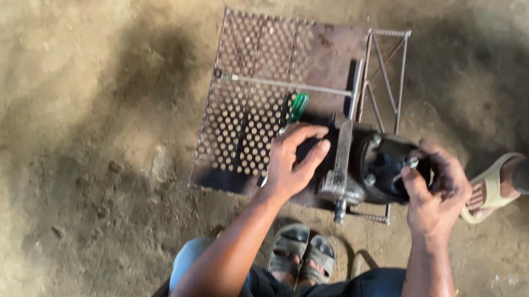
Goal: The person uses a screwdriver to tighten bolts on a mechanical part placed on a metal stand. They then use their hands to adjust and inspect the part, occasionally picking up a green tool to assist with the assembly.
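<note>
Dark round cast-metal hub with bolt studs (386, 167) sits at the right edge of the rusty perforated metal tabletop (254, 82), against an upright grey steel bracket (341, 161); right hand (436, 195) clamps its rim, left hand (294, 161) rests spread beside the bracket; it looks heavy, rigid, greasy; hold by the rim.

We see a dark round metal part (386, 167), flange-like, with several silvery bolts on its face, sitting at the right edge of a rusty perforated metal stand (253, 89). It is clamped against an upright grey metal bracket (340, 165) just left of it. Our right hand (436, 195) grips the part's right rim. Our left hand (294, 164) is spread, fingers touching the bracket's left side.
</note>
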